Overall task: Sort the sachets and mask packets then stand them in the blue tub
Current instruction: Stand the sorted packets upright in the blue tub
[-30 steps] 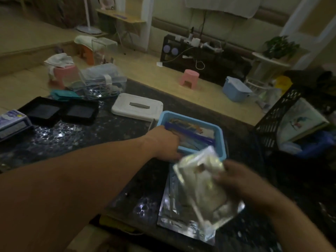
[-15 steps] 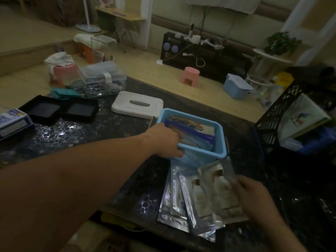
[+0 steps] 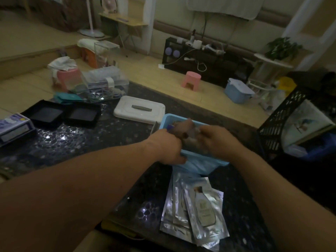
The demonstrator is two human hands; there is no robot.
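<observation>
The blue tub (image 3: 200, 165) stands mid-counter with several packets upright inside, mostly hidden by my hands. My left hand (image 3: 166, 147) grips the tub's near left rim, thumb outside and fingers reaching in against the standing packets. My right hand (image 3: 217, 140) is over the tub's near right side, closed on a shiny mask packet (image 3: 192, 140) that sits blurred between both hands. A fanned stack of silver mask packets (image 3: 199, 211) lies flat on the dark counter in front of the tub, close to the near edge.
A white lidded box (image 3: 140, 110) sits just behind the tub on the left. Two black trays (image 3: 60, 114), a clear plastic case (image 3: 104, 84) and a purple carton (image 3: 12, 126) fill the left. A black mesh crate (image 3: 283, 122) stands at the right.
My right hand lifted a packet off the flat stack and carried it up into the tub. The left hand stayed on the tub's rim.
</observation>
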